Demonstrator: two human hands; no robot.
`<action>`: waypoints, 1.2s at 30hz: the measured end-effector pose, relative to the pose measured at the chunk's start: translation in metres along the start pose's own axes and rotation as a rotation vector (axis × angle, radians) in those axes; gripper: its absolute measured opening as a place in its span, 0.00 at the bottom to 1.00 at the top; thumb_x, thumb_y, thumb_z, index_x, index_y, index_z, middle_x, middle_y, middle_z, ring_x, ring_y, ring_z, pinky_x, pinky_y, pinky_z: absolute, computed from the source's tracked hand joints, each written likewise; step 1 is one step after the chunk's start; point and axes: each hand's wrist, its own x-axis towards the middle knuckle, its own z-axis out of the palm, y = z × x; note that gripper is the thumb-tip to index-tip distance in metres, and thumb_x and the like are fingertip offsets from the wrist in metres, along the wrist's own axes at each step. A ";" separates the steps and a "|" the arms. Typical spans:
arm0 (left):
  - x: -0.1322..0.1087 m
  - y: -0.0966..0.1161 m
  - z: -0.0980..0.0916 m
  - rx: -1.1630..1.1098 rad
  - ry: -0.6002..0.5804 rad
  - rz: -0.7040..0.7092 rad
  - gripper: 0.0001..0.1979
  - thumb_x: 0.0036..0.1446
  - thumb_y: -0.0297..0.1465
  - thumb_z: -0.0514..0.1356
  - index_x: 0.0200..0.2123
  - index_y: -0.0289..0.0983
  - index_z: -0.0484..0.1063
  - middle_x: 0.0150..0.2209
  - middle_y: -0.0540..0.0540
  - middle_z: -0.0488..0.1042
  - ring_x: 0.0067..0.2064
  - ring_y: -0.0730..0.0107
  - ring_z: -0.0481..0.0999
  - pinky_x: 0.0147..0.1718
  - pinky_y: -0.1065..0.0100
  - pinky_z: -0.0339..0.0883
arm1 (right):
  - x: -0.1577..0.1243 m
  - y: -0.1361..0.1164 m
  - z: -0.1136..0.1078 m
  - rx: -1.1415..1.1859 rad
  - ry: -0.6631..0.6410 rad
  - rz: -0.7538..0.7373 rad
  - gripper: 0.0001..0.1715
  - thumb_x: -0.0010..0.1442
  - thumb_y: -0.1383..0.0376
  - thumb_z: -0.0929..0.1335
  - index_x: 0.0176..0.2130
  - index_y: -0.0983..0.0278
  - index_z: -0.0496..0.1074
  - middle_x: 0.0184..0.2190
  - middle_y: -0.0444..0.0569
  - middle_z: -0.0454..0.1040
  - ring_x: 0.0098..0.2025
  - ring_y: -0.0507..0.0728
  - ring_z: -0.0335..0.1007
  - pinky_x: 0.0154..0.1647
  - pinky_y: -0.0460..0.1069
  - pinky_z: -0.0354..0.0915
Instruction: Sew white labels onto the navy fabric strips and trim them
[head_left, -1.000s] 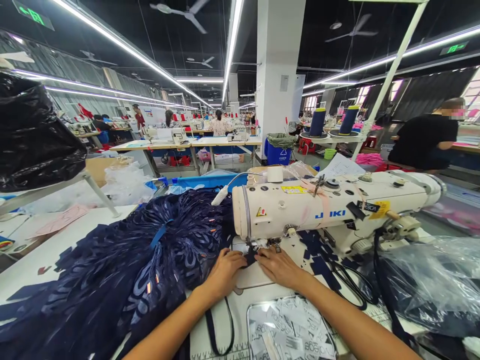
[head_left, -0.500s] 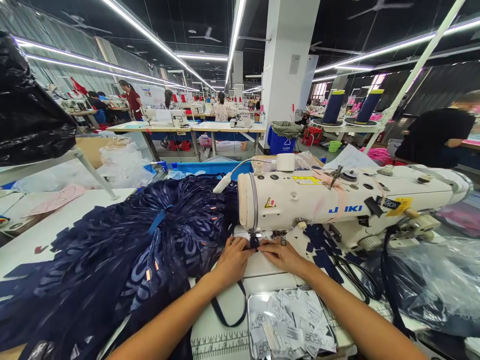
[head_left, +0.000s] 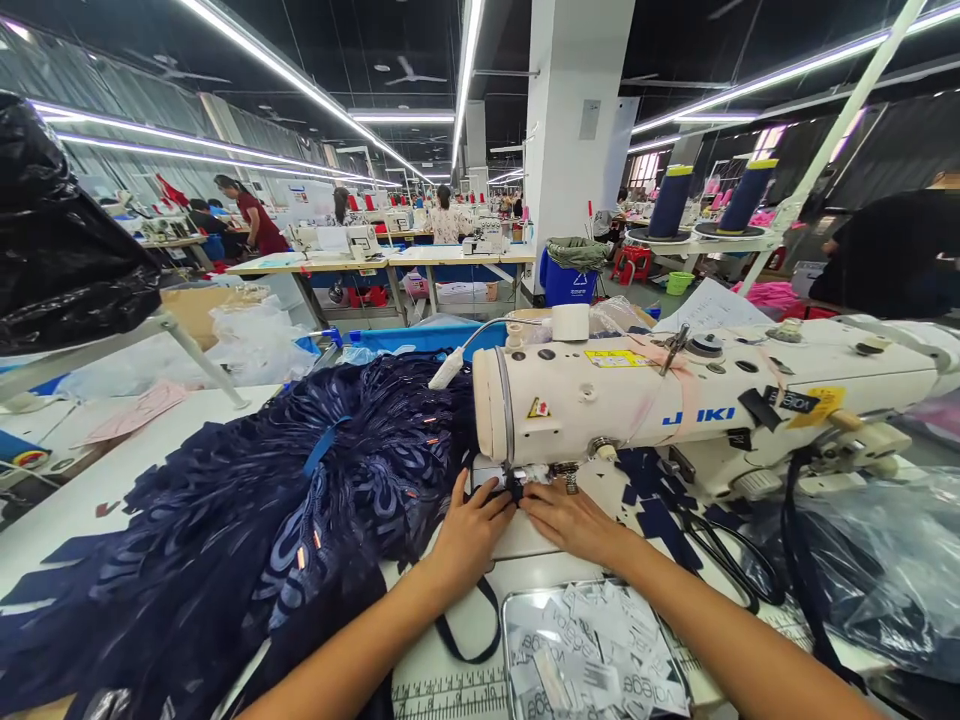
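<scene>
Under the presser foot of the white sewing machine (head_left: 600,390), a small dark navy fabric piece (head_left: 516,486) is partly covered by fingers. My left hand (head_left: 472,530) lies on the left of the needle area, fingers stretched and apart, with its fingertips touching the fabric. From the right, my right hand (head_left: 570,520) has its fingers together on the edge of the same piece; its thumb is hidden. A navy strap loop (head_left: 495,620) hangs below my left wrist. Left of the machine lies a large bundle of navy straps and garments (head_left: 360,440), bound with a blue tie (head_left: 324,448).
A clear tray of white printed labels (head_left: 592,650) stands close below my hands. Navy scraps (head_left: 652,490), black-handled scissors (head_left: 739,560) and a plastic bag (head_left: 862,560) lie to the right. Thread cones (head_left: 670,205) stand behind the machine. Other people work farther back.
My left hand has opened out, its fingers now more stretched and spread. My right hand has flattened slightly and moved closer to the needle. The view has shifted slightly.
</scene>
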 end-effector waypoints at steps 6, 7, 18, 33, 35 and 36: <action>0.001 -0.011 -0.004 -0.040 0.012 0.017 0.20 0.51 0.19 0.55 0.47 0.40 0.68 0.50 0.46 0.70 0.56 0.58 0.62 0.57 0.43 0.39 | 0.001 -0.001 0.001 -0.014 0.046 0.016 0.13 0.61 0.72 0.59 0.41 0.66 0.69 0.40 0.54 0.70 0.36 0.56 0.68 0.36 0.50 0.67; 0.001 -0.011 -0.004 -0.045 0.019 0.017 0.20 0.51 0.19 0.54 0.47 0.40 0.69 0.50 0.45 0.70 0.55 0.58 0.62 0.57 0.43 0.40 | 0.001 -0.001 0.001 -0.019 0.050 0.017 0.13 0.61 0.72 0.59 0.42 0.66 0.69 0.40 0.54 0.70 0.37 0.56 0.68 0.36 0.50 0.67; 0.004 -0.016 -0.004 -0.089 0.001 0.006 0.22 0.51 0.17 0.51 0.47 0.40 0.68 0.51 0.45 0.69 0.56 0.55 0.61 0.55 0.38 0.42 | -0.001 -0.001 0.012 -0.036 0.018 0.089 0.16 0.61 0.67 0.60 0.47 0.66 0.68 0.45 0.56 0.70 0.40 0.59 0.70 0.39 0.53 0.68; 0.017 -0.029 -0.004 -0.077 0.096 -0.006 0.21 0.51 0.18 0.50 0.45 0.40 0.70 0.46 0.47 0.73 0.53 0.57 0.64 0.56 0.42 0.45 | 0.019 0.026 0.035 0.451 0.133 0.517 0.12 0.56 0.67 0.61 0.35 0.64 0.73 0.31 0.51 0.76 0.37 0.59 0.71 0.41 0.53 0.67; 0.017 -0.026 -0.002 -0.011 0.205 -0.023 0.15 0.55 0.22 0.51 0.42 0.39 0.72 0.44 0.46 0.74 0.52 0.59 0.66 0.57 0.46 0.46 | 0.027 0.031 0.044 0.460 0.158 0.521 0.13 0.56 0.66 0.61 0.38 0.65 0.72 0.34 0.52 0.75 0.39 0.59 0.71 0.42 0.54 0.67; 0.016 -0.024 -0.002 0.036 0.251 -0.033 0.13 0.56 0.24 0.51 0.40 0.38 0.73 0.43 0.46 0.75 0.51 0.59 0.67 0.57 0.47 0.47 | 0.031 0.033 0.046 0.466 0.167 0.511 0.13 0.56 0.66 0.61 0.38 0.65 0.72 0.35 0.52 0.75 0.40 0.59 0.70 0.43 0.54 0.67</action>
